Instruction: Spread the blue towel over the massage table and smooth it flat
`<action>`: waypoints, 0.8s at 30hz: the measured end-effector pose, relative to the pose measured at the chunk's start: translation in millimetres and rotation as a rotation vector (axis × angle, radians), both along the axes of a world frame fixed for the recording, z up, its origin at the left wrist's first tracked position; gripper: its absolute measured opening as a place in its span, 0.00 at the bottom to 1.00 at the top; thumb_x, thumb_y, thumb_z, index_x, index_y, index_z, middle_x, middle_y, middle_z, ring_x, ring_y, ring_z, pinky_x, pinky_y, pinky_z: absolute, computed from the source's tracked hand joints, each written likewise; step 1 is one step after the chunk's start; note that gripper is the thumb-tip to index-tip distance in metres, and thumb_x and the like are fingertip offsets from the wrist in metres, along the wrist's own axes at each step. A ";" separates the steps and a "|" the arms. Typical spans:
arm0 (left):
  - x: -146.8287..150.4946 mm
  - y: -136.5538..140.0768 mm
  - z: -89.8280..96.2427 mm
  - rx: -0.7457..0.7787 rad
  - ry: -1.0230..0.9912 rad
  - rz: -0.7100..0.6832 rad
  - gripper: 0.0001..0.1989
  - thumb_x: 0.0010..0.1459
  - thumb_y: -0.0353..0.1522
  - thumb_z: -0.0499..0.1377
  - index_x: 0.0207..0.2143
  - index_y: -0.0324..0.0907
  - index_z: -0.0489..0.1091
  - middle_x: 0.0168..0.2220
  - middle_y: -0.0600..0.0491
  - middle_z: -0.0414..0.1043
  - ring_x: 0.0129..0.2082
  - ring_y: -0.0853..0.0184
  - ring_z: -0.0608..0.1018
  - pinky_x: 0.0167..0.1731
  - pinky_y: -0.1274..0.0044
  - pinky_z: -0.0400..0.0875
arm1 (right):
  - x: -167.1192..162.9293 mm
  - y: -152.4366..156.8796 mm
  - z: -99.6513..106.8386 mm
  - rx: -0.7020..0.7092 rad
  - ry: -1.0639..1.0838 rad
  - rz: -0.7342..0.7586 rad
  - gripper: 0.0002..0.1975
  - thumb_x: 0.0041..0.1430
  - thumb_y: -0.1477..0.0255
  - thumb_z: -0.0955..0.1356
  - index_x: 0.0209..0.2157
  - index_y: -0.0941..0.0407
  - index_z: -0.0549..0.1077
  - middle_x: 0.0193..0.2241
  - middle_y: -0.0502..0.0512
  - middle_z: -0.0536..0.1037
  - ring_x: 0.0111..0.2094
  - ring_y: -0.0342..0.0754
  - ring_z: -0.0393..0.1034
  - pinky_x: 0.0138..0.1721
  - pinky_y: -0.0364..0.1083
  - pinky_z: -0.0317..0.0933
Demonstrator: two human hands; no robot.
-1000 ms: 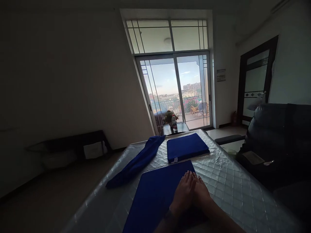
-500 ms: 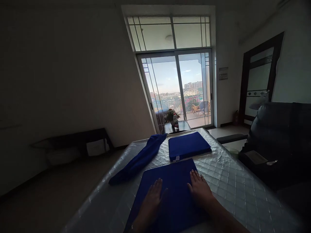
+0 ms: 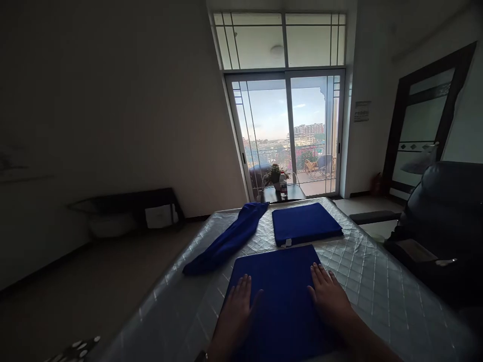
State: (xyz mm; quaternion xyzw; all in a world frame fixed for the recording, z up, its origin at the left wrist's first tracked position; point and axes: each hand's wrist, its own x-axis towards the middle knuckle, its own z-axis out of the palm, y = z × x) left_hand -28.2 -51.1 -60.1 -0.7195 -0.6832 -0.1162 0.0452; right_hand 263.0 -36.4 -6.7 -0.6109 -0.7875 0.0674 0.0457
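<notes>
Folded blue cloth [image 3: 281,306] is laid flat at the near middle of a quilted silvery cover [image 3: 381,281], right under the two hands, so it's pretty easily spotted even in this dim room. Its near end is lost in shadow and partly hidden by the forearms. The left hand [image 3: 237,306] is placed over the left side of the cloth, palm down, straight out and kind of blurred at the thumb; how hard it's pressed down can't really be made out. The right hand [image 3: 330,296] is rested along the right edge, also palm down, fingers extended. Nothing is gripped by either one, and a good stretch of blue is left showing between them.

Just beyond, toward the far right, a second folded blue piece [image 3: 306,223] is set down, with a small white tag [image 3: 289,242] seen at its near edge. Off to the left, a long, loose blue cloth [image 3: 226,241] is stretched out at a slant, kinda bunched up. Past the far edge of the cover, a bottle [image 3: 283,186] and a leafy plant [image 3: 274,173] are stood on a small dark table [image 3: 269,193], backlit by the sliding glass door [image 3: 260,120].
</notes>
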 end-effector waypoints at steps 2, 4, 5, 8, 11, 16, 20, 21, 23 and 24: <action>2.6 -2.9 6.8 -0.057 -0.036 0.006 0.35 0.68 0.47 0.38 0.69 0.34 0.51 0.70 0.44 0.49 0.70 0.57 0.55 0.68 0.61 0.56 | -2.2 -4.3 4.5 -0.028 -0.032 -0.003 0.34 0.69 0.61 0.51 0.69 0.67 0.49 0.70 0.62 0.45 0.71 0.55 0.38 0.70 0.58 0.37; 4.4 -5.1 12.0 -0.068 -0.070 0.004 0.36 0.68 0.48 0.38 0.69 0.34 0.50 0.71 0.44 0.48 0.70 0.57 0.53 0.68 0.60 0.54 | -3.9 -7.5 7.5 -0.075 -0.059 -0.015 0.35 0.68 0.60 0.52 0.69 0.68 0.48 0.70 0.63 0.45 0.71 0.55 0.39 0.70 0.57 0.38; 5.0 -5.8 13.6 -0.061 -0.082 0.003 0.36 0.68 0.48 0.38 0.69 0.34 0.51 0.71 0.44 0.49 0.70 0.56 0.54 0.68 0.59 0.55 | -4.3 -8.4 8.1 -0.095 -0.067 -0.019 0.36 0.68 0.59 0.52 0.69 0.68 0.48 0.70 0.63 0.44 0.71 0.55 0.39 0.70 0.56 0.39; 5.4 -6.3 14.7 -0.040 -0.103 -0.006 0.36 0.68 0.49 0.37 0.68 0.36 0.52 0.70 0.44 0.50 0.70 0.56 0.55 0.68 0.58 0.54 | -3.5 -7.9 6.1 -0.101 -0.059 -0.035 0.37 0.68 0.56 0.52 0.69 0.67 0.48 0.70 0.62 0.44 0.71 0.54 0.38 0.70 0.56 0.38; 5.0 -5.2 12.5 -0.050 -0.114 -0.007 0.37 0.68 0.50 0.37 0.68 0.34 0.52 0.70 0.42 0.49 0.70 0.55 0.54 0.68 0.57 0.53 | -1.3 -5.4 1.8 -0.086 -0.027 -0.069 0.39 0.68 0.54 0.51 0.69 0.67 0.47 0.70 0.61 0.43 0.71 0.54 0.35 0.71 0.55 0.36; 3.8 -4.0 9.4 -0.045 -0.139 -0.012 0.38 0.68 0.52 0.38 0.68 0.35 0.51 0.70 0.43 0.48 0.70 0.54 0.55 0.68 0.57 0.54 | 0.3 -6.6 2.6 -0.118 0.021 -0.087 0.39 0.67 0.53 0.50 0.69 0.65 0.44 0.71 0.58 0.41 0.71 0.52 0.34 0.71 0.54 0.35; 2.7 -4.5 9.9 -0.054 -0.146 -0.008 0.39 0.67 0.53 0.37 0.69 0.35 0.49 0.71 0.44 0.47 0.70 0.55 0.53 0.68 0.58 0.52 | -1.4 -10.7 11.8 -0.136 0.003 -0.086 0.38 0.67 0.54 0.50 0.69 0.66 0.44 0.71 0.60 0.41 0.71 0.52 0.34 0.70 0.54 0.35; 2.4 -4.4 9.7 -0.053 -0.147 -0.008 0.39 0.67 0.53 0.38 0.69 0.35 0.50 0.70 0.44 0.48 0.70 0.54 0.54 0.68 0.58 0.52 | -1.9 -11.5 14.1 -0.145 -0.004 -0.088 0.38 0.68 0.54 0.50 0.69 0.66 0.44 0.71 0.60 0.41 0.71 0.52 0.34 0.70 0.54 0.35; 2.1 -3.9 8.1 -0.043 -0.150 -0.012 0.39 0.66 0.53 0.39 0.68 0.35 0.51 0.70 0.44 0.49 0.70 0.54 0.55 0.68 0.57 0.53 | -2.6 -12.5 17.5 -0.152 -0.013 -0.088 0.38 0.68 0.55 0.50 0.69 0.67 0.44 0.71 0.60 0.41 0.71 0.52 0.34 0.70 0.54 0.35; 2.1 -3.5 7.1 -0.032 -0.154 -0.015 0.39 0.66 0.54 0.39 0.68 0.35 0.52 0.70 0.44 0.50 0.70 0.53 0.55 0.68 0.57 0.53 | -2.8 -12.7 18.3 -0.148 -0.013 -0.086 0.38 0.68 0.55 0.50 0.69 0.67 0.44 0.71 0.60 0.40 0.71 0.52 0.34 0.70 0.54 0.35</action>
